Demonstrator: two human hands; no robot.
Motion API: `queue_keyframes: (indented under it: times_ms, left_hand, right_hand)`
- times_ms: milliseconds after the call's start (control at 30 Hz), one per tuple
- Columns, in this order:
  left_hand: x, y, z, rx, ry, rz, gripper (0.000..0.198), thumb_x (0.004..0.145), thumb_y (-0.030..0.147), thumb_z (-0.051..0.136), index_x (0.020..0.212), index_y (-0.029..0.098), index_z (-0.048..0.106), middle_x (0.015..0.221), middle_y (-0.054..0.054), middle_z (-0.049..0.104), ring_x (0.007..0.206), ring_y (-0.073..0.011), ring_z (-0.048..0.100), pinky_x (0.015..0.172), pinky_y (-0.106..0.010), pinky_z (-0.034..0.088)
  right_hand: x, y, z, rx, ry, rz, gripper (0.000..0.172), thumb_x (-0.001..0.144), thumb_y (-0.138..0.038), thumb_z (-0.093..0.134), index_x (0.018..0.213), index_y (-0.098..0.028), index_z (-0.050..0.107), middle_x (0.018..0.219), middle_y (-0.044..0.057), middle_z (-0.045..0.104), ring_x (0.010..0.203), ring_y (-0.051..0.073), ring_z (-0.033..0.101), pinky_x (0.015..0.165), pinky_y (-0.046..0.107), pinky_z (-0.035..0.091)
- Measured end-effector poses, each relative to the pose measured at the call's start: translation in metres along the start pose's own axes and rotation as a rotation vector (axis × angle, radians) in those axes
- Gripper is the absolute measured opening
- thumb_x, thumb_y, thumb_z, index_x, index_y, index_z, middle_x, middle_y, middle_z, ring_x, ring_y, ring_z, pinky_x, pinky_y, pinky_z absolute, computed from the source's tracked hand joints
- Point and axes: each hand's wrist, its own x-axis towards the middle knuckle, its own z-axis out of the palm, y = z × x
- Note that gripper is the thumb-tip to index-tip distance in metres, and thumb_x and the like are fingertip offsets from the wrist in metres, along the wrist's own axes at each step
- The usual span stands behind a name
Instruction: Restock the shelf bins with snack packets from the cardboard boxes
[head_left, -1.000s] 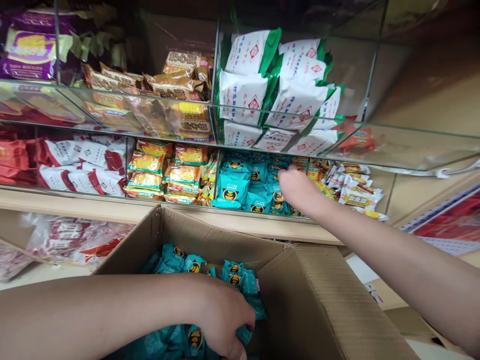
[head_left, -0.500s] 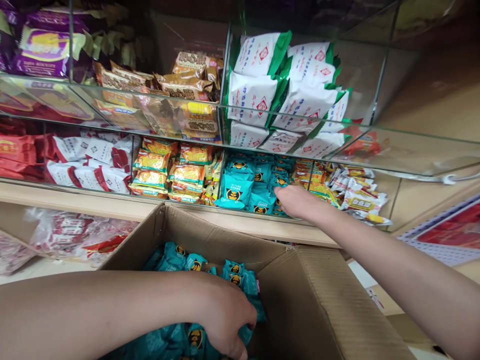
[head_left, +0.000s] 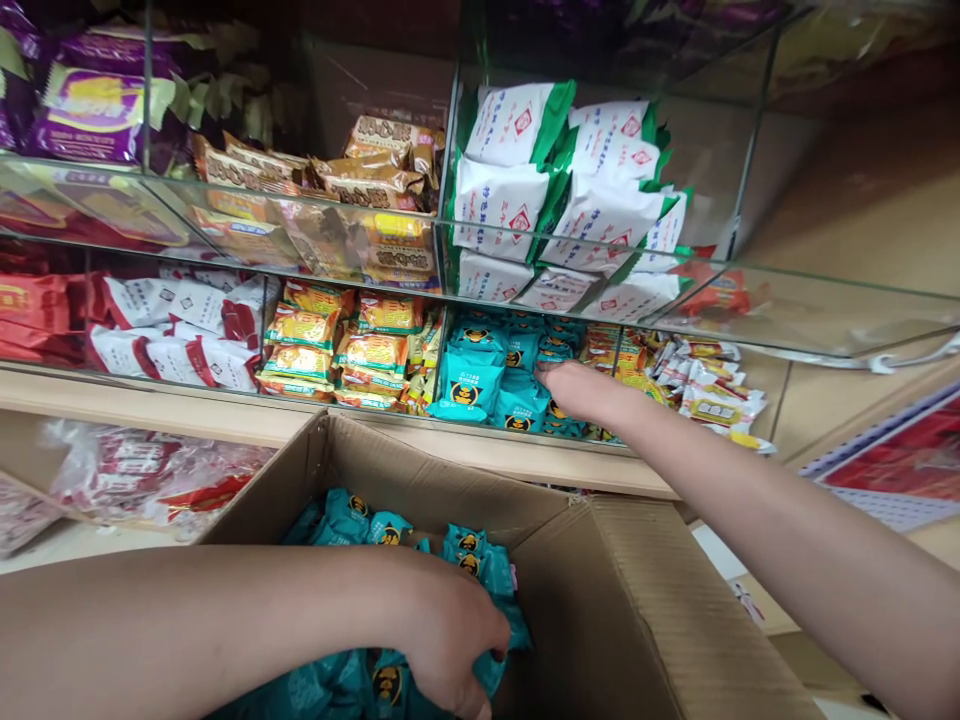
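Inside an open cardboard box (head_left: 637, 600), my left hand (head_left: 457, 640) reaches down with its fingers curled round a teal snack packet (head_left: 491, 672). More teal packets (head_left: 390, 685) with black-and-yellow round logos lie about that hand. My right hand (head_left: 576, 388) is up at the lower shelf, in the compartment of stacked teal packets (head_left: 466, 380). Its fingers are bent and close together against the packets on the right side; what they hold, if anything, is hidden.
Glass dividers and a front pane (head_left: 337, 200) split the shelves. White-and-green packets (head_left: 499, 205) sit above; yellow-orange packets (head_left: 371, 350) stand left of the teal ones. Small white packets (head_left: 712, 395) lie to the right. A clear bag (head_left: 135, 465) of red-and-white packets is lower left.
My right hand has shifted slightly left in the teal compartment. My left hand stays almost in place, still round the packet. The view has tilted a little.
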Motion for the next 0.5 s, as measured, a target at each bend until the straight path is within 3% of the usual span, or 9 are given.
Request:
queue_keyframes:
  times_ms: [167,333,500]
  left_hand:
    - [0.003,-0.002,0.003,0.022,0.029,0.049,0.052,0.069,0.043,0.052,0.116,0.020,0.055,0.107,-0.014,0.061,0.093,-0.0327,0.059,0.060,-0.036,0.047]
    - [0.008,-0.003,0.006,0.050,0.056,0.123,0.050,0.066,0.031,0.054,0.115,0.020,0.056,0.103,-0.012,0.064,0.089,-0.0297,0.061,0.058,-0.033,0.046]
    - [0.011,-0.005,0.006,0.080,0.012,0.146,0.052,0.062,0.023,0.055,0.114,0.019,0.056,0.103,-0.011,0.064,0.088,-0.0278,0.061,0.057,-0.030,0.046]
  right_hand:
    - [0.008,0.004,-0.001,0.006,0.098,0.057,0.025,0.076,-0.011,0.044,0.091,-0.009,0.064,0.096,0.017,0.064,0.090,0.023,0.060,0.077,0.027,0.043]
    - [0.028,0.005,-0.010,0.082,0.288,0.209,0.037,0.082,-0.024,0.039,0.114,-0.010,0.051,0.110,0.017,0.058,0.100,0.024,0.055,0.082,0.030,0.042]
    - [0.045,-0.014,-0.015,0.198,0.382,0.268,0.043,0.088,-0.035,0.024,0.108,-0.014,0.056,0.110,0.013,0.060,0.101,0.021,0.055,0.084,0.028,0.042]
